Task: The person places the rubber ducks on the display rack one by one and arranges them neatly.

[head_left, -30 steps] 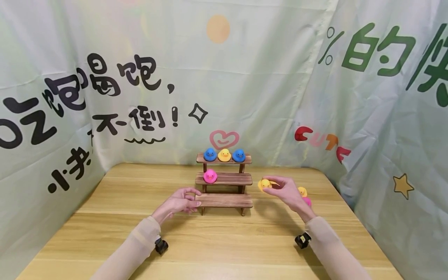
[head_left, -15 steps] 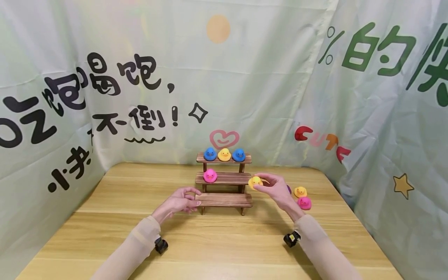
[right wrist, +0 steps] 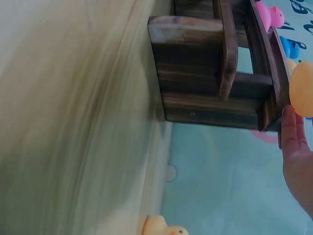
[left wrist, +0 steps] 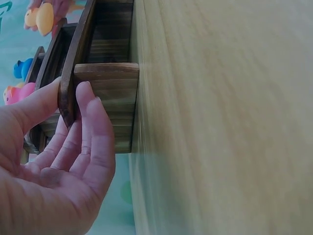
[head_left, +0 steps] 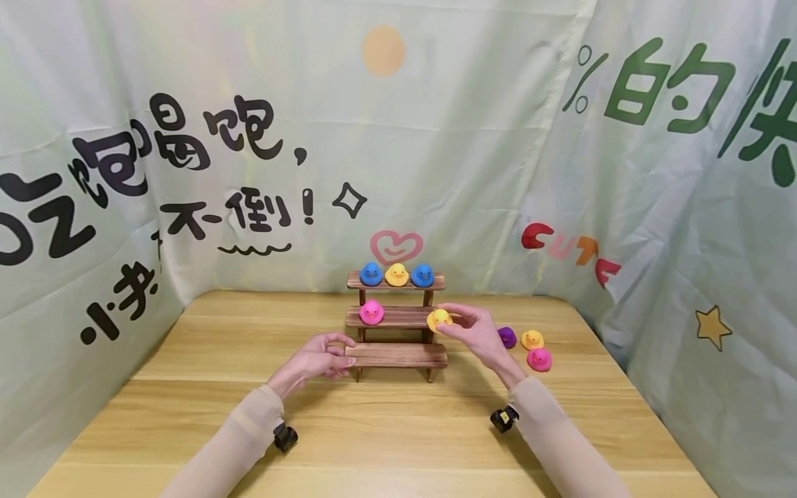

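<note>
A: State the position of the yellow duck.

B: Right of centre in the head view, overlapping the right end of the middle shelf. Whether its base bears on the wood or hangs just clear cannot be told.

A: Condition of the hands?

B: The right hand is the nearer. Its thumb and fingers pinch the duck, which lies at the fingertips, to the left of the hand in the frame, bill towards the camera. The left hand, lower left of the duck and well apart from it, grips the left end of the bottom shelf; the left wrist view shows thumb and fingers on opposite sides of the board.

A: Long axis?

B: None pronounced on the duck; it is squat. The middle shelf runs left to right across the frame. A pink duck sits at its left end, with bare board between the two.

A: Governing relation, in your judgement?

B: Duck base to board end. Height and depth there decide whether it sits level or catches the edge. The right wrist view puts the fingertips at or very near the wood.

A: Anything nearby?

B: A purple duck on the surface, right of the right hand.
</note>
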Available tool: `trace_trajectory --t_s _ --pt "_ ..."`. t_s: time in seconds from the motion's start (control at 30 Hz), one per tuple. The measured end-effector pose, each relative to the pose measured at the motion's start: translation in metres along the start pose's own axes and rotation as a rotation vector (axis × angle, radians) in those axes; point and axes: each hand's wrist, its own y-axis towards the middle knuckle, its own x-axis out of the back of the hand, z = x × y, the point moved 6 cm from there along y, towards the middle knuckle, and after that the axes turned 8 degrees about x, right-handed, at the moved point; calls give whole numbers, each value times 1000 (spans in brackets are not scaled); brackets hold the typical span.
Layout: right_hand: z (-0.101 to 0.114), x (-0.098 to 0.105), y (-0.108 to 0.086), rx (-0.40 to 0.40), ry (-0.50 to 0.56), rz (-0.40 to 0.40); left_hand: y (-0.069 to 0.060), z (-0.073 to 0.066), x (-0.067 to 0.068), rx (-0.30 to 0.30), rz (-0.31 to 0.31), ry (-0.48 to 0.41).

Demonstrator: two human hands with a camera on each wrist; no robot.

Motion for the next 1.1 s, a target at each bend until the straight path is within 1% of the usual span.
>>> trace_trajectory --t_s 0.17,0.27,0.43,0.57,0.67,0.87,1.03,1.1 --pt "1 -9 5 -4 -73 25 1 -1 -1 8 19 -26" --pt "2 -12 8 -27 -83 41 1 0 -1 10 23 -31" --pt "5 -20 13 -58 -97 101 0 0 -1 13 14 -30" --pt "8 -28 16 -83 -123 144 0 1 0 20 6 -27" --pt "8 -36 20 -102 -132 161 0 1 0 18 3 -26" --pt "4 -49 28 -116 -112 158 -1 3 1 11 6 -23" --pt "4 -52 33 -104 -100 127 -2 1 -1 6 17 -37" --pt "4 -53 36 -106 -102 126 -2 0 -1 4 19 -39"
